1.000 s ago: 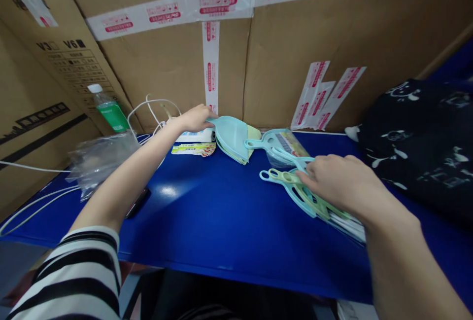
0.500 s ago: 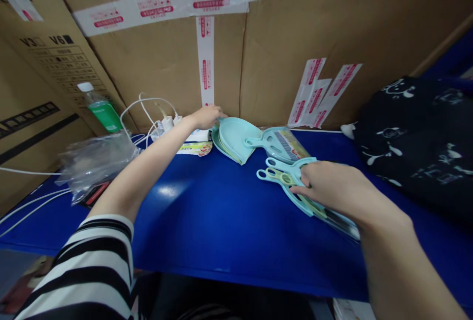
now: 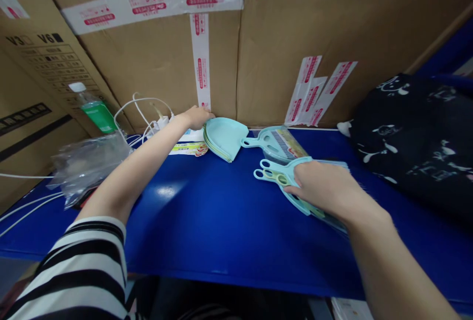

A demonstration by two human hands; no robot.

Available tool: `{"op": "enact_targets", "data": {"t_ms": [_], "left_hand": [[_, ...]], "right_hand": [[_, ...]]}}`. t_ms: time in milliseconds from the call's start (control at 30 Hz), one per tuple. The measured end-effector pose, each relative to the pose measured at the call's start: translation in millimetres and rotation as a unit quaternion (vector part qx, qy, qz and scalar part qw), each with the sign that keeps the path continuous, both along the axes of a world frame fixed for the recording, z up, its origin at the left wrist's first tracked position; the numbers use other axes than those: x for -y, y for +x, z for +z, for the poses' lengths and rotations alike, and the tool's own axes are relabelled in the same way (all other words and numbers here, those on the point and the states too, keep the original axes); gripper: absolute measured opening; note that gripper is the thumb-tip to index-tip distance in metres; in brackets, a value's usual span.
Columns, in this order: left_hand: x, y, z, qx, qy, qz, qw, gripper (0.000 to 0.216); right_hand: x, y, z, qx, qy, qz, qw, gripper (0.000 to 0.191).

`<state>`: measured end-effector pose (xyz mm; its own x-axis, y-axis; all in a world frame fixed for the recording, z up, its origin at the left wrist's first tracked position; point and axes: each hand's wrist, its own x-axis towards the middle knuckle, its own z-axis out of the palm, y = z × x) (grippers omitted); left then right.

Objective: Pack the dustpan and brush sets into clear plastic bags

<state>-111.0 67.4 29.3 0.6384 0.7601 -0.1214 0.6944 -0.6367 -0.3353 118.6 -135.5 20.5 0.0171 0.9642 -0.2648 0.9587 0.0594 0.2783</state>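
Observation:
My left hand [image 3: 196, 116] reaches to the back of the blue table [image 3: 207, 221] and grips the far edge of a stack of pale blue curved plastic pieces [image 3: 223, 137]. My right hand [image 3: 325, 187] lies closed over a pile of light blue and green handled plastic tools [image 3: 275, 176], whose looped handles stick out to the left. Between the two piles lies another blue handled piece with a printed card [image 3: 279, 143].
Cardboard boxes [image 3: 281, 39] with red-printed tape wall the back and left. A green-labelled bottle [image 3: 94, 108], white cables with a power strip [image 3: 148, 115], crumpled clear plastic bags [image 3: 86, 162] and a snack packet [image 3: 186, 149] sit at left. A black patterned bag [image 3: 414, 127] fills the right.
My left hand has drawn the stack of curved pieces slightly left and flattened it. My right hand slid further over the handled pile. The view shifted a little.

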Motion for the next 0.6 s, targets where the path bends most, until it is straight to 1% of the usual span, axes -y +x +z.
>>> {"op": "enact_targets", "data": {"t_ms": [67,133,200,300,367,400,467,533,600], "left_hand": [[6,-1,2.2,-0.006,0.0,0.012,1.0,0.057],[14,5,3.7,-0.004,0.002,0.016,1.0,0.055],[26,17,4.9,0.005,0.007,0.009,1.0,0.051],[45,45,2.8,0.029,0.009,-0.027,0.999,0.048],[56,68,-4.0,0.039,-0.006,-0.06,0.997,0.044],[60,79,-9.3,0.041,-0.016,-0.075,0.996,0.041],[65,97,-22.6,0.045,-0.034,-0.092,0.994,0.043],[66,110,-36.3,0.052,-0.037,-0.093,0.994,0.045],[65,116,-46.1,0.066,-0.028,-0.095,0.993,0.042]], "right_hand": [[0,0,-0.3,0.0,-0.004,-0.003,1.0,0.025],[0,-1,-0.1,0.0,-0.006,-0.007,1.0,0.026],[1,-3,0.3,0.001,-0.004,-0.01,1.0,0.026],[1,-4,0.9,-0.002,0.002,-0.003,1.0,0.024],[1,-4,1.3,-0.003,0.004,0.002,1.0,0.023],[1,-5,1.4,-0.003,0.005,0.003,1.0,0.023],[2,-5,1.5,0.0,0.003,0.003,1.0,0.023],[2,-5,1.3,0.004,0.003,0.007,1.0,0.023],[3,-6,0.6,0.007,0.007,0.009,1.0,0.023]]}}
